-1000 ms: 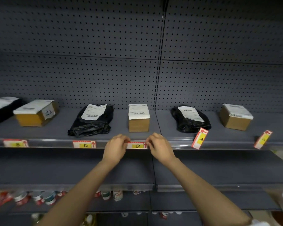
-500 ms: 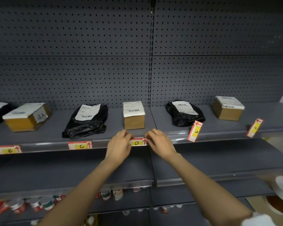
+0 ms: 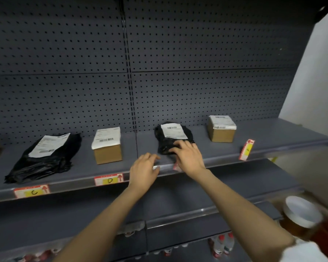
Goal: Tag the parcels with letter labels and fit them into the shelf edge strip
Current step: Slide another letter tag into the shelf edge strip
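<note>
Parcels stand in a row on the grey shelf: a black bag [image 3: 45,159], a cardboard box [image 3: 107,146], a smaller black bag [image 3: 170,135] and a second box [image 3: 222,129]. The shelf edge strip [image 3: 74,184] holds label C [image 3: 33,191] and label D [image 3: 109,180]. Label F [image 3: 247,149] leans tilted at the edge on the right. My left hand [image 3: 144,171] rests on the strip right of label D, fingers loosely apart and holding nothing. My right hand [image 3: 189,157] lies over the front of the smaller black bag; a red-and-white label corner [image 3: 176,167] peeks from under its palm.
A perforated back panel [image 3: 159,72] rises behind the parcels. A second grey shelf [image 3: 178,203] juts out below, with bottles [image 3: 222,244] on lower levels. A jar with a white lid [image 3: 301,212] stands at the lower right, a pale wall [image 3: 314,72] beyond it.
Both hands have left label D, now seated in the strip, and moved right. My right hand now covers the tilted label E in front of the smaller black bag. The view has shifted right.
</note>
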Action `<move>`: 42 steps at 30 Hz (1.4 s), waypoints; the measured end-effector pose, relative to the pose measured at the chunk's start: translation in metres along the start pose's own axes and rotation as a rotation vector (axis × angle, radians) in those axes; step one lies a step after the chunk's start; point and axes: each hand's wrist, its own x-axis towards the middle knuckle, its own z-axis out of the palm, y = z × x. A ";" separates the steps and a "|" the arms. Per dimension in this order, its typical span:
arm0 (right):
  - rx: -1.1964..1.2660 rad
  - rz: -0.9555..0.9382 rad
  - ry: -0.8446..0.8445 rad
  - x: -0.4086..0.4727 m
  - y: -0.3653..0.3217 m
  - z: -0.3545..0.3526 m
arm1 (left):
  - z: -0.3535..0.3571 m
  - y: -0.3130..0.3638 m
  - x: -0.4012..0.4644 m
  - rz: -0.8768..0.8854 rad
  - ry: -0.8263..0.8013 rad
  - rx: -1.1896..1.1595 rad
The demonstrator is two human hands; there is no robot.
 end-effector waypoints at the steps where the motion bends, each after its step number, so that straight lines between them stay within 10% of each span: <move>1: 0.001 0.002 -0.015 -0.002 0.013 -0.001 | 0.007 0.010 0.003 -0.006 0.004 0.001; 22: 0.502 0.109 -0.054 -0.030 0.079 0.009 | 0.050 0.063 0.005 -0.174 0.099 0.126; 42: 0.203 0.064 0.079 -0.079 0.118 -0.006 | 0.062 0.098 0.005 -0.137 0.122 0.043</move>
